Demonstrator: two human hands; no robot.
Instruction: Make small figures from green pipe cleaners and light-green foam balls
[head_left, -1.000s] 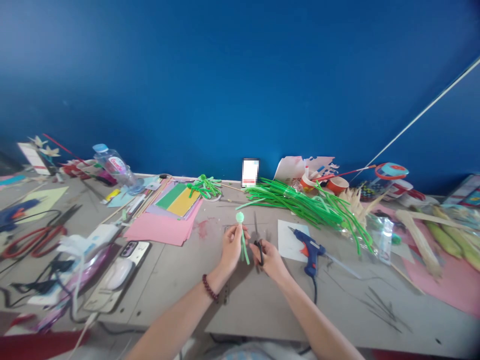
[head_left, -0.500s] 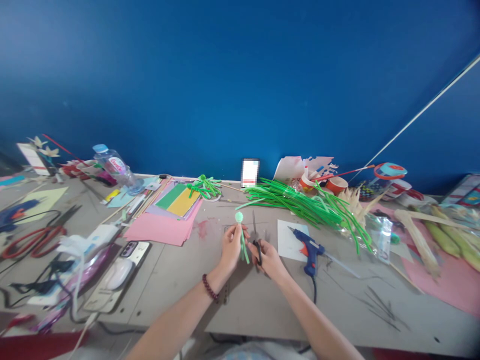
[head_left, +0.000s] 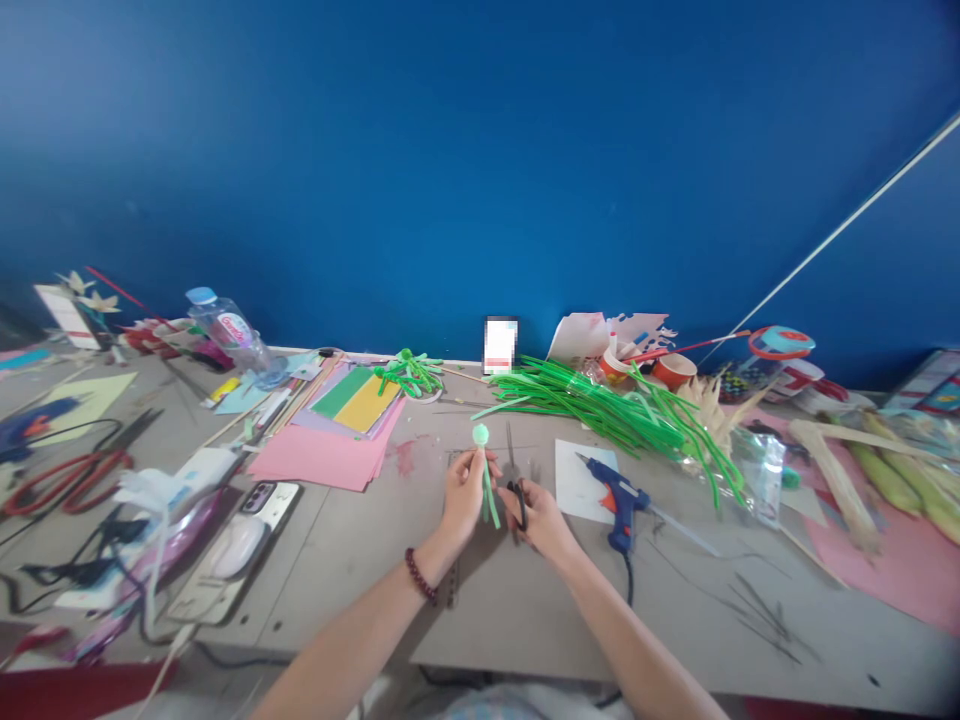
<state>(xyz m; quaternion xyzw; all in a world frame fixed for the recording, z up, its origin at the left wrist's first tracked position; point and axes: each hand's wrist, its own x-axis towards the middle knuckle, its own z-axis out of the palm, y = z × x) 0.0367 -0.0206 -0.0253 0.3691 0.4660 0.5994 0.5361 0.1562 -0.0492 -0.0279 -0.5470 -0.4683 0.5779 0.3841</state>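
Observation:
Between the fingers of my left hand [head_left: 465, 490] is a pale green pipe-cleaner piece [head_left: 481, 435], with a round coiled head on top and strips hanging below. My left hand is closed on it. Just to its right, my right hand [head_left: 538, 512] is wrapped round the black handles of a pair of scissors [head_left: 520, 495]. Their blades point away from me, toward the wall, to the right of the green piece and apart from it. Part of the handles is hidden by my fingers.
A blue glue gun [head_left: 619, 495] lies on white paper at right. Behind it spreads a bundle of green pipe cleaners [head_left: 600, 405]. Pink paper [head_left: 330, 455], a phone [head_left: 240, 560], red-handled scissors [head_left: 67, 485] and a plastic bottle [head_left: 236, 335] are at left. A bright-screened device [head_left: 500, 345] leans on the wall.
Both hands stay nearly in place, shifting very slightly to the right. The scissors have moved a little with my right hand; the green piece is still in my left.

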